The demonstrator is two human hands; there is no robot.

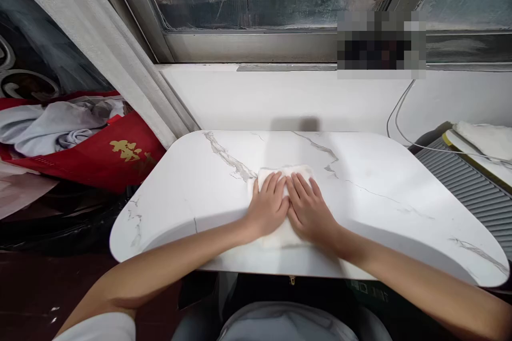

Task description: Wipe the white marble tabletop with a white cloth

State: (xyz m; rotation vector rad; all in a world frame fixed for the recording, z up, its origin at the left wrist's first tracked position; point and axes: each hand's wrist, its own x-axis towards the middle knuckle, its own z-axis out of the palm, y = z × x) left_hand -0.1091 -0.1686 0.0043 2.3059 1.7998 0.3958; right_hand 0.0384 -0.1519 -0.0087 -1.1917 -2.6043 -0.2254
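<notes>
A white cloth [282, 240] lies folded on the white marble-patterned table [168, 181], near its middle. My left hand [269, 205] rests flat on the cloth's left part, fingers stretched toward the far edge. Beside it, my right hand [308, 208] presses flat on the right part, with its fingers slightly spread. The thumbs of both hands come close together at the centre. Part of the cloth is hidden under my palms.
A red bag [132, 152] stuffed with pale clothes stands left of the table. Behind the table are a white wall [256, 96] and a window. A thin white cable [400, 104] hangs at the right, above a grey ribbed object [460, 176].
</notes>
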